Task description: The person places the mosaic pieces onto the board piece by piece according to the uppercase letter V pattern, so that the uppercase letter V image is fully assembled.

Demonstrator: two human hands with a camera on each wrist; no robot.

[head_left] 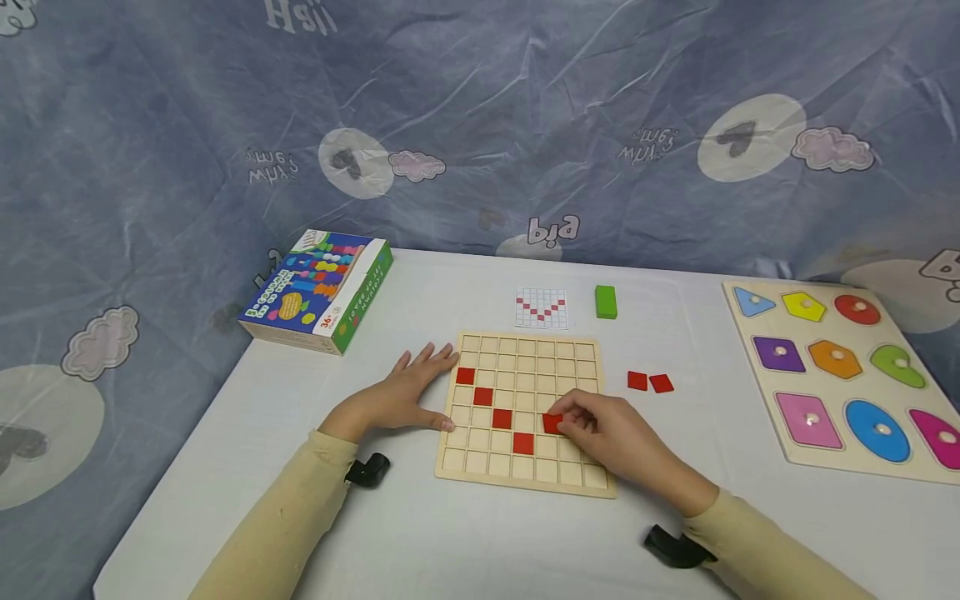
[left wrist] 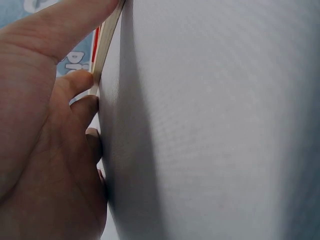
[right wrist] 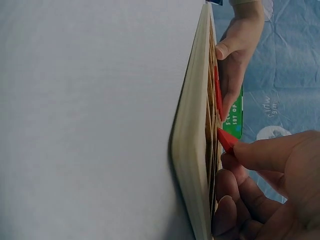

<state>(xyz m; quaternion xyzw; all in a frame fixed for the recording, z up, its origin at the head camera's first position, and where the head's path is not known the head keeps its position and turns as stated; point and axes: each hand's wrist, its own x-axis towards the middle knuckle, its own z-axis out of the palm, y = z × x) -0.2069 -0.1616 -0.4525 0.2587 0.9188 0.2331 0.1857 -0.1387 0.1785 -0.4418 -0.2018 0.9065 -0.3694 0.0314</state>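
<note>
A wooden grid board [head_left: 497, 462] lies on the white table, with several red square tiles [head_left: 502, 419] set in a slanting row of its cells. Thumb and fingertips of my left hand [head_left: 397, 398] rest spread along the board's left edge. My right hand [head_left: 618, 429] pinches one red square tile [head_left: 552, 423] between thumb and fingertips over the right half of the grid. In the right wrist view that tile [right wrist: 228, 141] is tilted, its lower corner right at the board's surface. Two loose red tiles [head_left: 637, 381] lie to the right of the board.
Behind the board are a small pattern card [head_left: 542, 308] with a red V of squares and a green block [head_left: 606, 302]. A colourful box [head_left: 318, 292] stands at the back left. A shape puzzle board [head_left: 813, 377] with knobbed pieces lies at the right.
</note>
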